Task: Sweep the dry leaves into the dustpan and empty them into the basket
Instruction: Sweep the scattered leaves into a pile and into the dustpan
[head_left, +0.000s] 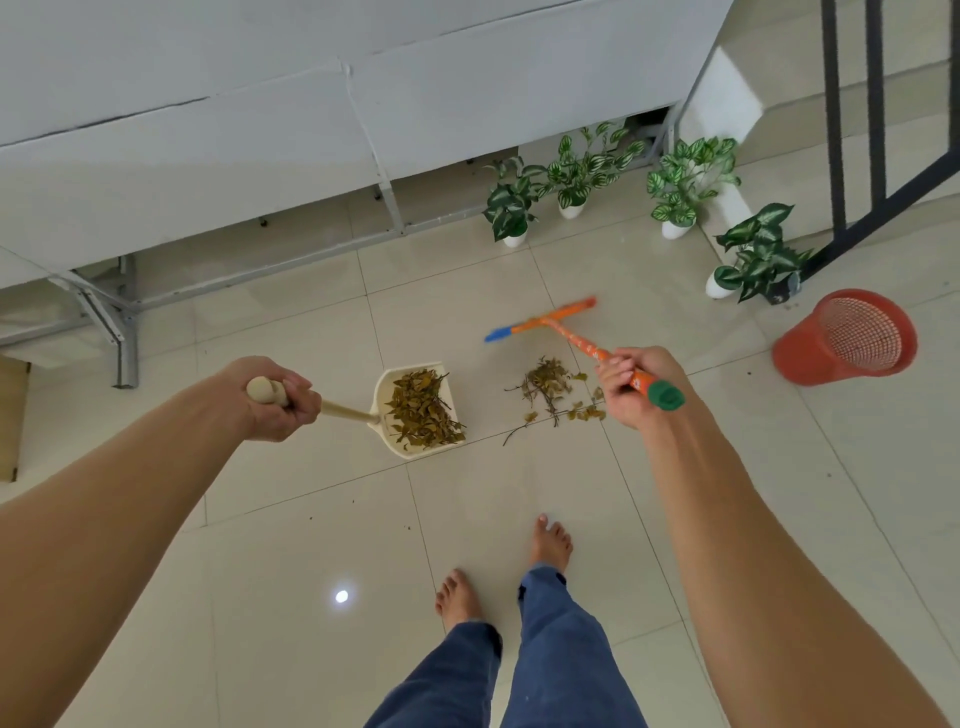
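1. Our left hand (278, 400) grips the beige handle of the dustpan (385, 388) near its knobbed end, fingers (300, 404) curled tight round it.
2. The dustpan sits on the floor (311, 519) with its mouth toward 3 o'clock, and a heap of dry leaves (421, 410) lies in it.
3. Our right hand (636, 384) holds the broom (556, 316) just below its green cap, fingers (613, 371) wrapped round the orange stick.
4. The broom head is at 12 o'clock of the loose leaves (548, 387); we cannot tell whether it touches the tiles.
5. Those loose leaves and twigs lie on the floor at 3 o'clock of the dustpan, near its mouth but apart from it.
6. The basket (800, 353), red with a mesh wall, stands at 3 o'clock of the loose leaves, well apart from them.
7. Four plants (574, 169) in white pots stand between 12 and 2 o'clock, the last one just beside the foot of a dark railing (878, 104).
8. Our bare feet (460, 597) stand at 6 o'clock of the leaves.
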